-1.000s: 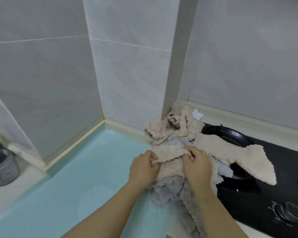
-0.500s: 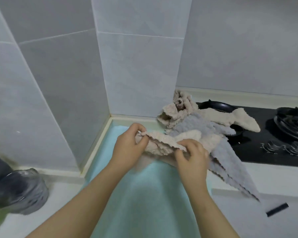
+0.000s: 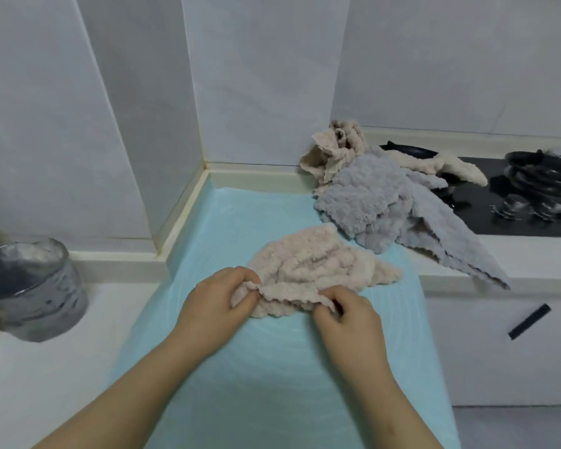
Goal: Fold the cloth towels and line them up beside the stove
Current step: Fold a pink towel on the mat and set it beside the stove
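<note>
A crumpled beige towel (image 3: 318, 264) lies on the light blue mat (image 3: 272, 367) in front of me. My left hand (image 3: 217, 303) pinches its near left edge, and my right hand (image 3: 347, 315) pinches the near right edge. Behind it, a heap holds a grey towel (image 3: 379, 202) and more beige towels (image 3: 334, 150). The heap reaches from the mat's far right corner onto the black stove (image 3: 499, 218), and a grey corner hangs over the counter's front edge.
A grey metal pot (image 3: 36, 293) stands on the white counter at the left. Black burner grates (image 3: 544, 176) and knobs (image 3: 515, 204) sit on the stove at right. Tiled walls close the corner behind. A cabinet front with a black handle (image 3: 528, 320) is below right.
Both hands have pulled the beige towel out of the heap toward me and lowered it onto the mat. The view has shifted back and to the right.
</note>
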